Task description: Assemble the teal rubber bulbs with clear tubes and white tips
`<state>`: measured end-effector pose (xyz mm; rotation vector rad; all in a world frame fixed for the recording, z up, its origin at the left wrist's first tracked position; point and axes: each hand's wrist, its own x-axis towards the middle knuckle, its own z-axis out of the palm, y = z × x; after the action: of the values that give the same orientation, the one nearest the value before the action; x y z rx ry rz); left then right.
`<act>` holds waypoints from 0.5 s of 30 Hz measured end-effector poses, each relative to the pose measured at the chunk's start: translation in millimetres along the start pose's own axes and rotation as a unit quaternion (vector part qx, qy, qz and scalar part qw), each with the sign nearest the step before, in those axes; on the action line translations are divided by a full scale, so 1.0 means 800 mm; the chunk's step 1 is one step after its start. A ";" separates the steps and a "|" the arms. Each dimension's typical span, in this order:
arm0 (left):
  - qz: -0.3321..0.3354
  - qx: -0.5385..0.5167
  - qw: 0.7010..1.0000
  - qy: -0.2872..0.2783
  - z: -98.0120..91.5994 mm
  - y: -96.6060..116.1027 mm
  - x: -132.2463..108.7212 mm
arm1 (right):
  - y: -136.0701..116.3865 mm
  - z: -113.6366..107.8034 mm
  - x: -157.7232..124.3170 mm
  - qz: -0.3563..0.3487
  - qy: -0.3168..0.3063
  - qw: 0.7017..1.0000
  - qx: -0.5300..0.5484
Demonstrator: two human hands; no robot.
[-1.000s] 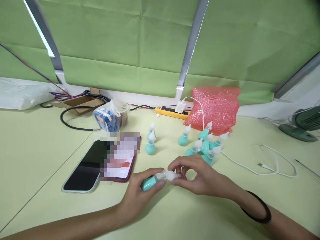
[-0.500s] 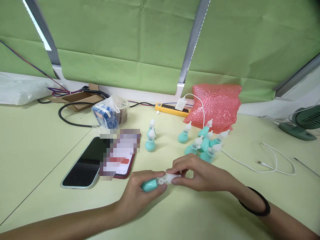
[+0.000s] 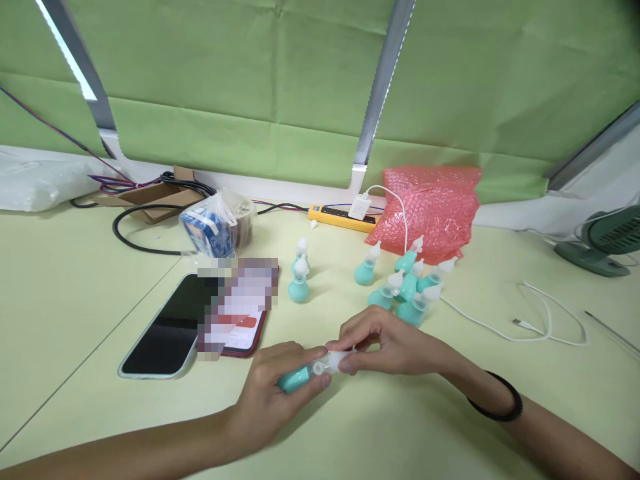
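My left hand (image 3: 267, 390) is closed round the teal bulb of a nasal aspirator (image 3: 294, 379), its thumb and forefinger reaching along the clear middle part. Held low over the table, the aspirator lies on its side and points right. The thumb and fingers of my right hand (image 3: 385, 343) pinch its white soft tip (image 3: 336, 362), which sits at the end of the clear part. Just beyond my right hand is a cluster of similar aspirators (image 3: 412, 312), some tilted or lying down. One aspirator (image 3: 365, 272) leans apart from them, and two more (image 3: 299, 290) stand upright to the left.
Two phones (image 3: 160, 333) lie left of my hands. Farther back are a bagged blue package (image 3: 207, 230), a yellow power strip (image 3: 340, 219), a loose white tip (image 3: 313, 225) and pink bubble wrap (image 3: 430, 210). A white cable (image 3: 500, 339) and a green fan (image 3: 610, 240) occupy the right side.
The view has shifted slightly. Both hands have moved a little left with the aspirator, and my right wrist has come in closer. The grip on bulb and tip is the same.
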<state>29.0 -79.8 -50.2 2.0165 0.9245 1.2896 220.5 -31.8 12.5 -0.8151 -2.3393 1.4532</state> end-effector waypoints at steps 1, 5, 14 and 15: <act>0.007 -0.001 1.000 0.003 0.000 0.000 0.000 | 0.000 0.001 0.001 0.002 0.002 1.000 0.006; 0.033 0.001 0.999 0.003 -0.001 0.000 -0.002 | -0.001 0.002 0.002 -0.008 0.013 1.000 0.019; 0.092 0.063 0.994 0.005 -0.003 0.003 -0.004 | -0.003 0.002 0.000 -0.026 0.003 1.000 0.015; 0.097 0.071 0.993 0.003 -0.004 0.004 -0.004 | -0.003 0.003 -0.001 -0.026 0.001 0.999 0.018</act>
<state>26.2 -83.9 -48.5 2.2619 0.8607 1.3658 219.3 -34.8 13.8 -0.7412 -2.3067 1.4683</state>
